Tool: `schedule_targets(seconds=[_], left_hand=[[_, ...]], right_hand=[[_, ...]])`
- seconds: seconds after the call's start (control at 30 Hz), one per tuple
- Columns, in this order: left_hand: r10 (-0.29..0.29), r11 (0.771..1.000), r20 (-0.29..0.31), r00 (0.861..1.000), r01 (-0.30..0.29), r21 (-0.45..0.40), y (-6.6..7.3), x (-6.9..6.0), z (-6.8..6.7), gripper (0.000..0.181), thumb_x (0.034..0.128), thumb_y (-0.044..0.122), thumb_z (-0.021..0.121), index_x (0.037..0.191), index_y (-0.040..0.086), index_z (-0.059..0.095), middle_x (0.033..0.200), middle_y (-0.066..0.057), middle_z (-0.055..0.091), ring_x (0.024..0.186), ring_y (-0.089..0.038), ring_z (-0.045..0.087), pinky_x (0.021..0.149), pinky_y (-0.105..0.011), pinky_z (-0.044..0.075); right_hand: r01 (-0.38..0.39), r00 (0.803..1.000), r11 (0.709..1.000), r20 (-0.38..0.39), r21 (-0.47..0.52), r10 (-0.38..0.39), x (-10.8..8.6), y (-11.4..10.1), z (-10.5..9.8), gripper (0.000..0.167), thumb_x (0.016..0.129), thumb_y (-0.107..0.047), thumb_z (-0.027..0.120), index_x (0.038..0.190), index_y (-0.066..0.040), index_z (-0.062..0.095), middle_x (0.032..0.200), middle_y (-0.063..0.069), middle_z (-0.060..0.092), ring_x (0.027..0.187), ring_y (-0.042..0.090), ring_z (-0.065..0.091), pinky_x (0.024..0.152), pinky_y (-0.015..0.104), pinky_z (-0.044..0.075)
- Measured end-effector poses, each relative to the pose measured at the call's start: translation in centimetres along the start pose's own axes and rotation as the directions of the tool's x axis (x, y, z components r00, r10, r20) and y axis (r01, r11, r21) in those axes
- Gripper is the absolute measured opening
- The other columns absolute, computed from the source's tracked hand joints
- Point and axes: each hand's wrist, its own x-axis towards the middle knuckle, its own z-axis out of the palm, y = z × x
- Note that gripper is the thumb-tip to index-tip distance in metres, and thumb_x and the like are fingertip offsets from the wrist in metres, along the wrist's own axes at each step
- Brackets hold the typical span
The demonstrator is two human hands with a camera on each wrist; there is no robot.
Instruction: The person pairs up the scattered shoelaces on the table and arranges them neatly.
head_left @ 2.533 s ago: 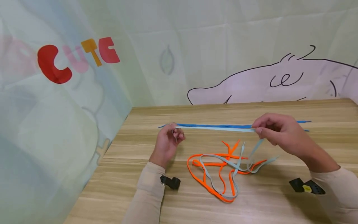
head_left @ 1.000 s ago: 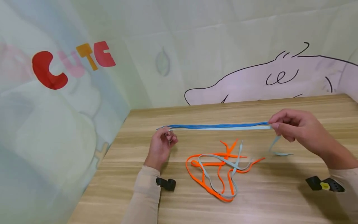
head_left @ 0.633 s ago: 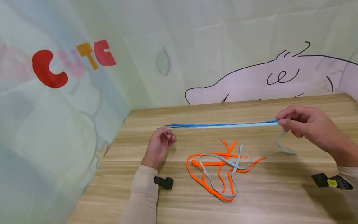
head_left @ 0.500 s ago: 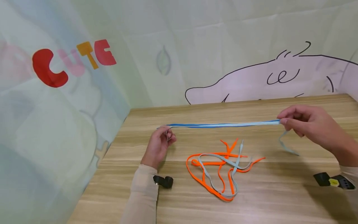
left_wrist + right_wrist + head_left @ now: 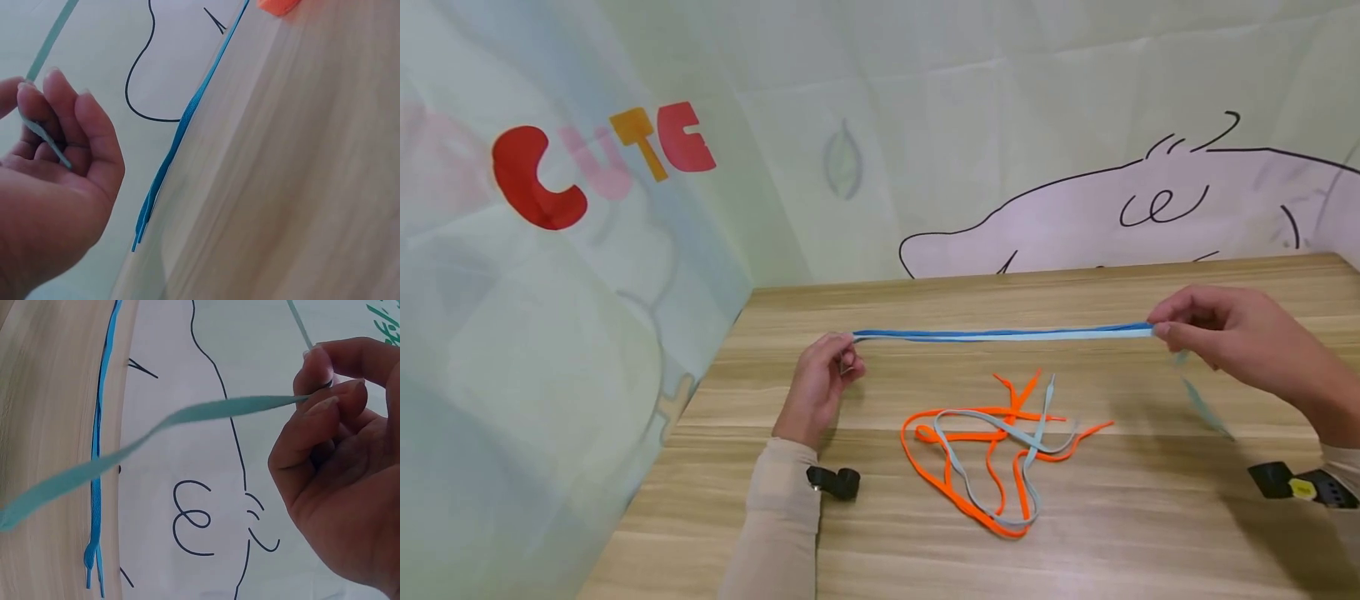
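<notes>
A pale mint shoelace is stretched nearly level between my hands, above the table. Its left end is pinched by my left hand, and in the left wrist view a short tip of it lies across the curled fingers. My right hand pinches it between thumb and fingers; its loose tail hangs below, swinging and blurred in the head view. Behind the stretched lace, blue shoelaces lie straight along the table, partly covered by it in the head view.
Orange shoelaces lie in a loose tangle on the wooden table, with another pale grey-mint shoelace looped over them. A printed cloth backdrop rises behind and left of the table.
My right hand has moved right, drawing the mint shoelace longer; its tail has come away from the tangle and hangs free. My left hand has shifted slightly left, still pinching its end.
</notes>
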Motion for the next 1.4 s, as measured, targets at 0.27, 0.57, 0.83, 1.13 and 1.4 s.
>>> schedule_targets(seconds=[0.27,0.57,0.83,1.13,1.4], left_hand=[[-0.024,0.999,-0.03,0.999,0.025,0.044,0.2,0.2,-0.4,0.026,0.1006,0.014,0.058,0.076,0.008,0.055,0.069,-0.001,0.05,0.067,-0.014,0.056,0.07,-0.028,0.053],[-0.059,0.991,-0.077,0.995,0.068,0.118,0.2,0.4,-0.8,0.022,0.101,0.012,0.058,0.079,0.007,0.057,0.069,-0.001,0.052,0.065,-0.013,0.057,0.07,-0.027,0.054],[-0.091,0.965,-0.135,0.987,0.121,0.234,0.1,0.6,-1.2,0.017,0.0999,0.014,0.059,0.087,0.002,0.058,0.069,0.0,0.056,0.063,-0.011,0.059,0.061,-0.023,0.051],[-0.103,0.876,-0.171,0.98,0.171,0.451,0.0,0.5,-1.6,0.02,0.0993,0.016,0.061,0.092,-0.002,0.06,0.07,-0.001,0.06,0.06,-0.009,0.057,0.052,-0.02,0.044],[-0.08,0.836,-0.193,0.978,0.172,0.521,0.0,0.4,-1.6,0.019,0.0989,0.015,0.06,0.092,-0.003,0.061,0.076,-0.004,0.06,0.066,-0.01,0.059,0.062,-0.021,0.052]], right_hand=[[-0.016,0.997,0.993,0.067,-0.121,0.025,0.7,0.7,0.1,0.018,0.1,-0.022,0.064,0.107,-0.007,0.068,0.089,0.006,0.065,0.073,0.017,0.054,0.058,0.027,0.045],[-0.02,0.99,0.972,0.128,-0.235,0.051,1.5,2.1,0.7,0.021,0.099,-0.022,0.064,0.106,-0.003,0.067,0.089,0.003,0.064,0.077,0.018,0.053,0.061,0.029,0.045],[0.002,0.985,0.96,0.169,-0.28,0.047,1.7,3.4,0.6,0.02,0.099,-0.019,0.062,0.105,-0.001,0.066,0.087,0.001,0.064,0.077,0.018,0.054,0.062,0.031,0.045],[0.029,0.973,0.941,0.225,-0.338,0.051,1.8,4.6,0.4,0.013,0.095,-0.011,0.064,0.099,0.001,0.067,0.085,0.0,0.066,0.077,0.018,0.058,0.064,0.035,0.047],[0.038,0.96,0.904,0.266,-0.425,0.085,1.7,5.0,-0.1,0.009,0.089,-0.008,0.063,0.094,-0.002,0.069,0.086,0.003,0.067,0.078,0.022,0.061,0.067,0.041,0.05]])
